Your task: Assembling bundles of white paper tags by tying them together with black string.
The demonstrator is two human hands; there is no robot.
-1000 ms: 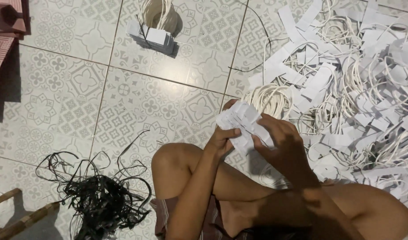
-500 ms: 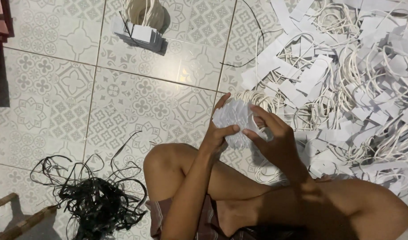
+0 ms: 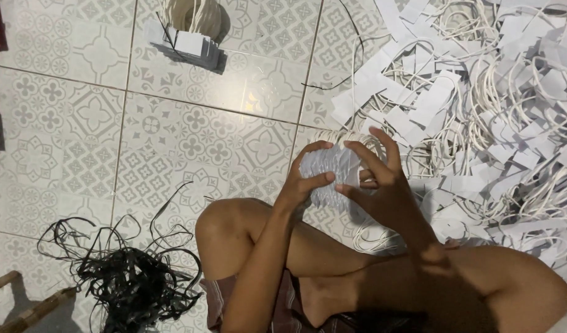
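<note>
Both my hands hold a stack of white paper tags above my bent knee. My left hand grips the stack's left side, thumb across its front. My right hand clasps the right side with fingers spread over the top. White cords hang from the stack behind my hands. A large heap of white tags and white cord loops covers the floor to the right.
A tangle of black strings lies on the patterned tile floor at lower left. A bundled stack of tags with cords stands at the top. A wooden piece shows at the bottom left corner.
The hands have squared the tags into a tighter stack; my right hand's fingers now wrap over its top. The view has shifted slightly.
</note>
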